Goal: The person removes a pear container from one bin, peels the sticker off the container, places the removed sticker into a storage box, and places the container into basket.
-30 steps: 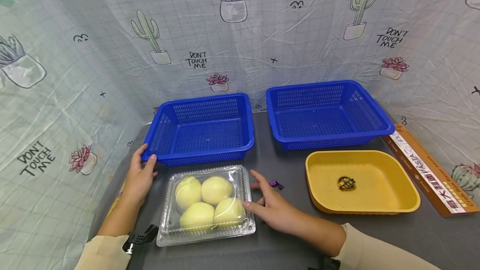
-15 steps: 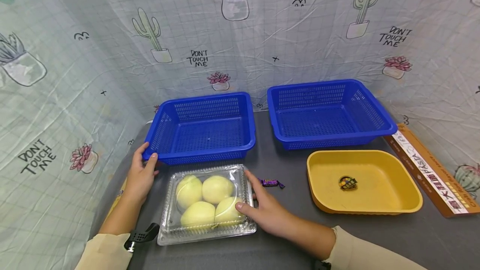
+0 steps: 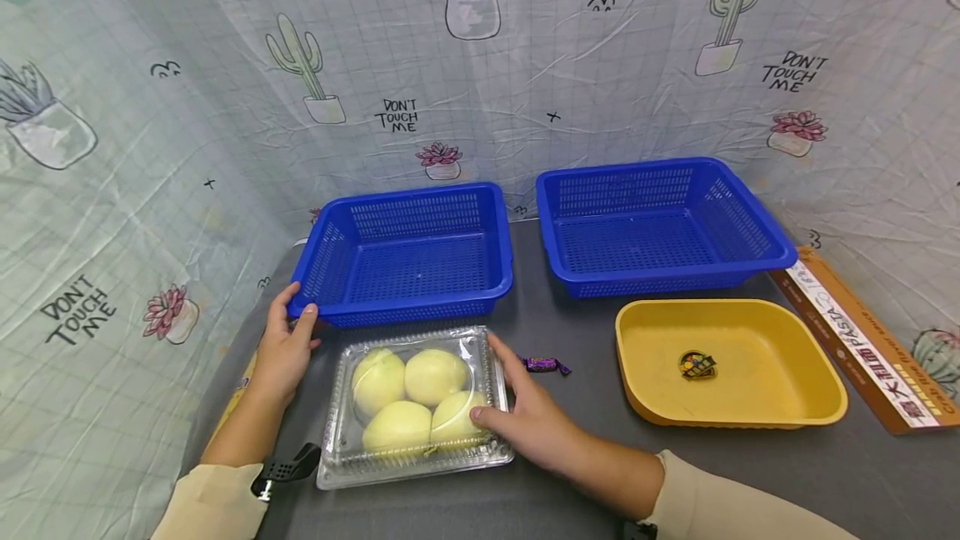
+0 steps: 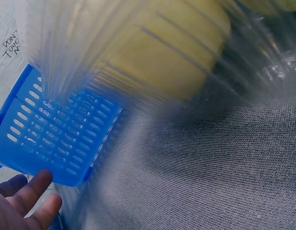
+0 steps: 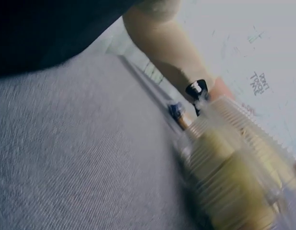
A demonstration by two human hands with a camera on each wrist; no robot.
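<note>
**On the grey tabletop: contents, largest to smallest**

Grey table (image 3: 570, 473): cloth-like surface, walled on three sides by a pale gridded backdrop (image 3: 187, 132) printed with cacti and "DON'T TOUCH ME".

Right blue basket (image 3: 660, 227): perforated plastic, at the far side of the table, nothing seen inside.

Left blue basket (image 3: 408, 252): same make, just beside the first, a narrow gap between them.

Yellow tray (image 3: 731, 365): shallow, rounded corners, in front of the right basket; one small dark wrapped item (image 3: 695, 365) lies in its middle.

Pasta box (image 3: 862, 340): long, flat, brown with a white label, lying along the table's right edge beside the tray.

Clear clamshell box (image 3: 416, 407): lid closed, four pale yellow-green round fruits (image 3: 433, 376) inside; sits at the near edge, directly in front of the left basket.

Right hand (image 3: 528, 419): rests against the right side of the clamshell, thumb on the lid edge, fingers curled along the side wall; grip on the box. Cream sleeve at the wrist.

Left hand (image 3: 285, 348): at the near left corner of the left basket, thumb and fingertips curled on its rim; the left wrist view shows fingertips just under that corner.

Purple candy (image 3: 546, 366): small wrapped piece on the table between the clamshell and the tray, just past the right hand's fingers.
</note>
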